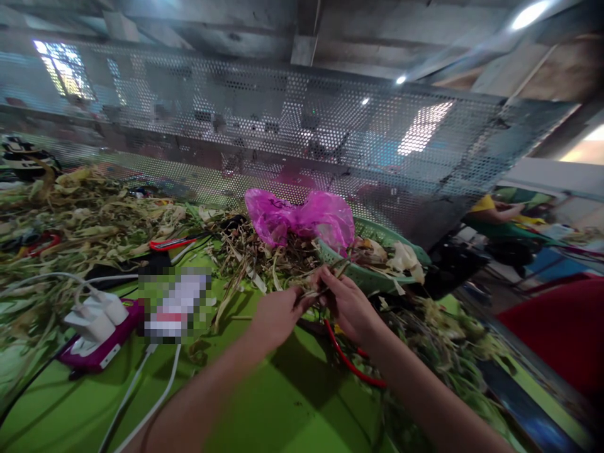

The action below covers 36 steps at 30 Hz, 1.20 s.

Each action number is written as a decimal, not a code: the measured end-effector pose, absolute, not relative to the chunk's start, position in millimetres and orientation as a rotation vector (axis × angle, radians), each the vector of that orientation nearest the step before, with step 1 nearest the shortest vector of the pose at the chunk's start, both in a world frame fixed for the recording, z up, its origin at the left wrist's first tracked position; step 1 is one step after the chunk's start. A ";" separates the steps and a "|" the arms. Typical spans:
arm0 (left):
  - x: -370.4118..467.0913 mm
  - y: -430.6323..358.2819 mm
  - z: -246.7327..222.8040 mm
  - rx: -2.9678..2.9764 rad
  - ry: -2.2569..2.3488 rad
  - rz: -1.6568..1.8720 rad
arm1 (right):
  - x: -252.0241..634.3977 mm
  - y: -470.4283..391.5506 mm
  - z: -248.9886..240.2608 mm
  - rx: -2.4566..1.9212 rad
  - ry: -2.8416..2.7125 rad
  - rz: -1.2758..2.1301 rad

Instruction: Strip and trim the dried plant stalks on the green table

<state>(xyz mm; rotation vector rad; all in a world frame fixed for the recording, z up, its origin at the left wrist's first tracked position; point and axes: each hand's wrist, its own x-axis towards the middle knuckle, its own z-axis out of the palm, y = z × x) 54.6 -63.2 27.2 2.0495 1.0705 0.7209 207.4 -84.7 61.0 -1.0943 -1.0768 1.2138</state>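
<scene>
Two bare hands were held close together over the green bench (226,402), near its middle. By the left hand (276,318), thin dry plant strands (312,292) were pinched between narrowed fingertips; by the right hand (346,302), the same strands were gripped just beside, with the fingers closed. The strands were held above the bench, in front of a light-green perforated basket (372,284), in which pale, dry plant pieces were contained. Beneath the right hand and forearm, red-handled scissors (357,375) were partly hidden.

Behind the hands, a crumpled pink plastic bag (302,217) was set against the basket and a heap of dry stalks. The left side of the bench was covered by a wide pile of leafy scraps (94,214), and a red-edged tool (172,243) was seen near it. A purple power strip (101,346) was fitted with white plug adapters (97,316), and a blurred phone (177,305) was laid beside it. The bench was backed by a perforated metal panel (264,113).
</scene>
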 end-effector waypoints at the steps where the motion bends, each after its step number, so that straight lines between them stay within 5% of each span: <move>1: 55.3 -65.5 27.9 2.130 1.076 0.710 | 207.8 -84.5 60.1 -1.110 -1.143 1.170; 9: 57.4 -79.9 35.0 2.600 0.841 0.609 | 204.4 -90.7 58.9 -1.296 -1.362 1.189; 26: 55.4 -54.5 28.6 1.643 0.941 0.873 | 229.1 -75.7 79.1 -0.971 -0.875 1.056; 31: 49.0 -47.8 24.9 1.764 1.158 0.789 | 245.1 -80.4 94.1 -1.122 -1.226 0.422; 36: 46.2 -55.6 28.4 2.205 1.233 0.727 | 225.6 -95.1 96.4 -1.300 -2.176 -0.148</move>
